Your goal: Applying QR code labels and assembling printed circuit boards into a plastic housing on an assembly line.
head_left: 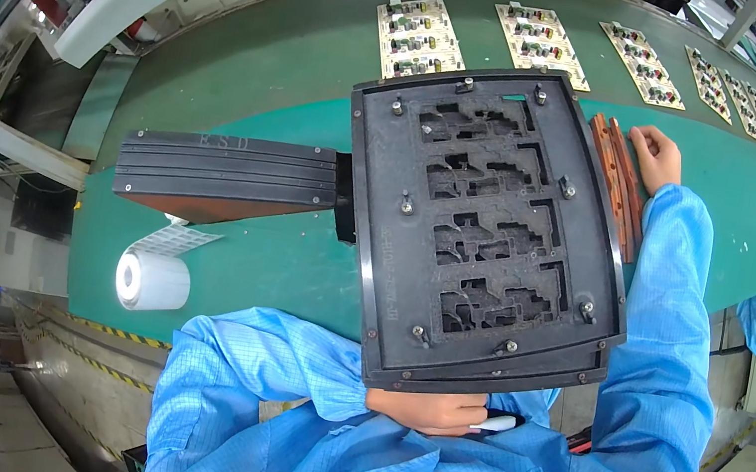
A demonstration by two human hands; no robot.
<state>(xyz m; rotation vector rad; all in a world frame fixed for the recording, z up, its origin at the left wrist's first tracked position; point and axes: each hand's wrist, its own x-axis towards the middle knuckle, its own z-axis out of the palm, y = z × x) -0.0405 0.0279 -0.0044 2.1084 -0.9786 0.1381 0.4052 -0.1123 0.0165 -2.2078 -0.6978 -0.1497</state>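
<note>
Filling the centre of the frame, a large dark fixture plate [485, 230] is held up tilted toward the camera, above the green table [269, 106]. It looks like a rigid, matt black composite slab with rounded corners, four rows of irregular cut-out pockets, and small metal screws and clips dotted round its rim. By its thickness and hardware it is probably fairly heavy and quite stiff, not slippery, with edges that could chip if knocked; the plain border strips look like the safest places to take hold, away from the thin webs between pockets. The left hand [428, 410], at lower centre, grips the plate's bottom edge, its fingers closed round that edge; a small white object [495, 422] shows just beside that hand, and whether it is held there cannot be told. The right hand [657, 156], in the upper right, rests on a stack of reddish-brown slotted bars [618, 182] lying on the table just beside the plate's right edge; its fingers are curled on the bars, though a firm clamp cannot be made out. Both sleeves are light blue gridded cloth. A long black ribbed rail [227, 174] lies at left, a white label roll [152, 280] at lower left, and pale circuit board panels [418, 36] run along the top.
</note>
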